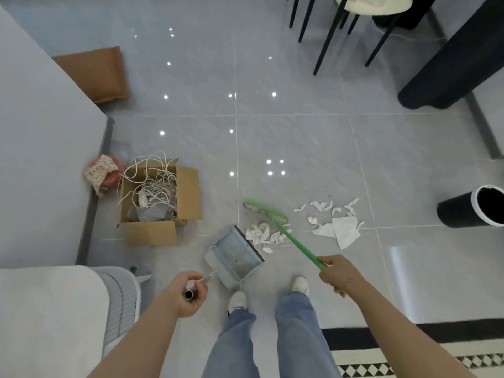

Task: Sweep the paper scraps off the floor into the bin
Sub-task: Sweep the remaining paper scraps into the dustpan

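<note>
Left hand gripping dustpan handle, angling mouth toward scrap pile. Right hand clasping green broom, herding near paper scraps; further scraps lying beyond. Black bin waiting, well right.

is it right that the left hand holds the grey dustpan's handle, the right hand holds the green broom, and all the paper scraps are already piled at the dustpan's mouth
Not quite. The left hand does hold the grey dustpan by its handle and the right hand holds the green broom, but only some white paper scraps lie at the dustpan's mouth. The head view shows a second scatter of scraps farther right, toward the black cylindrical bin.
</note>
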`<state>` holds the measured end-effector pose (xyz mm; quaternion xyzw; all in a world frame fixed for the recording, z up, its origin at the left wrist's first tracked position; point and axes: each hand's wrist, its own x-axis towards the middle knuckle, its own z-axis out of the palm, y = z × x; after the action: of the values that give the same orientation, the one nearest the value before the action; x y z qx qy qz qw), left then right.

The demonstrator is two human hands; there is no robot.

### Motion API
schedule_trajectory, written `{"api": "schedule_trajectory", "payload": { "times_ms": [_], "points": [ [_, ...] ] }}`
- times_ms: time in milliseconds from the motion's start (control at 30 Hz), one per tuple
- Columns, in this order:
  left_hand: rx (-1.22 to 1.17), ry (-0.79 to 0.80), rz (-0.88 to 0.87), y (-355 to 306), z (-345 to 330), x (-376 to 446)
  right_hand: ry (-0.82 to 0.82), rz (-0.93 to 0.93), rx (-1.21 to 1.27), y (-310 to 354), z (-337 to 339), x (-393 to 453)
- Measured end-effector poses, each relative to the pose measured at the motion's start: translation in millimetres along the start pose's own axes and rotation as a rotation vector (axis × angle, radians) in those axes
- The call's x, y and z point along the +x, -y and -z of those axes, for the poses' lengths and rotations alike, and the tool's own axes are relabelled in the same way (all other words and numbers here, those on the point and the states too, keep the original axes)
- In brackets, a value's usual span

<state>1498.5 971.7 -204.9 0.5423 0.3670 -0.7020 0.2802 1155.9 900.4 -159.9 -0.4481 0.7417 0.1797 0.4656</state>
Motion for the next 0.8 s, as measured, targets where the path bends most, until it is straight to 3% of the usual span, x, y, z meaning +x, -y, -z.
{"api": "schedule_trajectory", "payload": {
  "times_ms": [233, 367, 533, 700, 800],
  "points": [
    [0.255, -0.037, -0.025, -19, 1, -7, -0.08, -0.083, 0.094, -16, -10, -10],
    [0.319, -0.055, -0.07, -9, -8, -8, 0.034, -0.151, 0.126, -1, -39, -9],
    [0.305, -0.121, -0.175, 4, -28, -8, 0.139, -0.075, 0.063, 22, -86, -15],
    [0.265, -0.146, -0.144, -5, -33, -12, 0.213, -0.087, 0.095, 24, -39, -35],
    [0.291, -0.152, -0.182, -5, -26, -17, 0.185, -0.05, -0.02, 29, -13, -44]
  ]
}}
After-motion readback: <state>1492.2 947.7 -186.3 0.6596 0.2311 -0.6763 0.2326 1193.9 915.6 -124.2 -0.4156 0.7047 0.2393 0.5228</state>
